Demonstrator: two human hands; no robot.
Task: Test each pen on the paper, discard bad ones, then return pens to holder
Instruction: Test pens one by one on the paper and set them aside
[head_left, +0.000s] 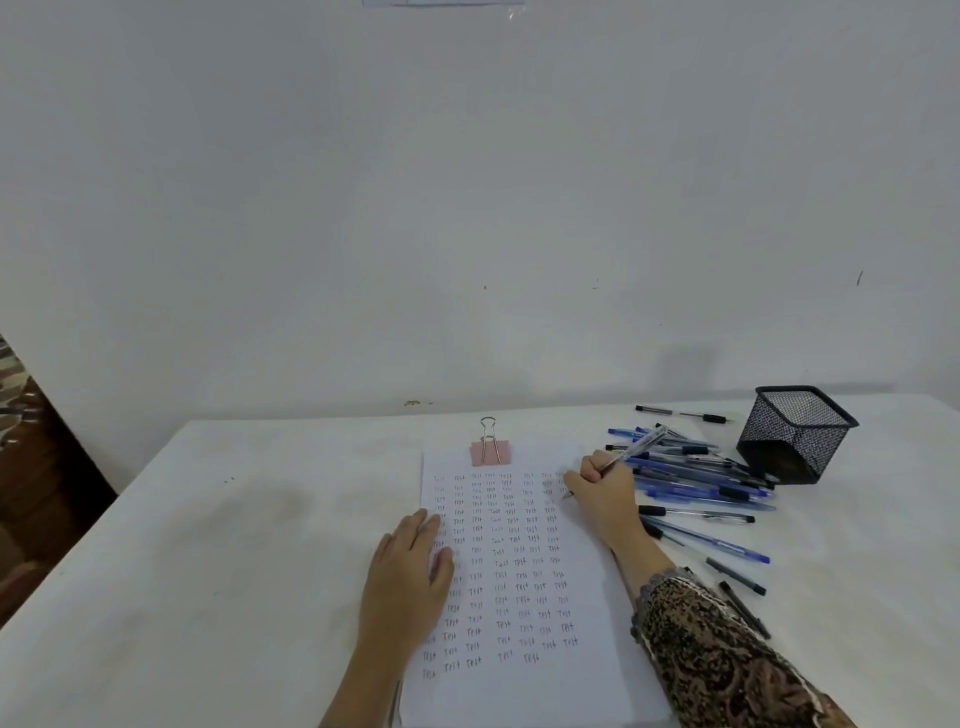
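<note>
A white sheet of paper (519, 686) covered in rows of small "Test" marks lies on the table, held at the top by a pink binder clip (490, 451). My left hand (410, 566) rests flat on the paper's left edge. My right hand (602, 493) grips a clear blue pen (636, 447) with its tip down on the paper's upper right part. A pile of several blue and black pens (696, 483) lies to the right of the paper. The black mesh holder (795, 431) stands behind the pile, with nothing visible inside it.
The white table (234, 545) butts against a pale wall. A few single pens lie scattered near my right forearm (737, 577) and one lies at the back (680, 413). Dark furniture stands past the table's left edge (31, 467).
</note>
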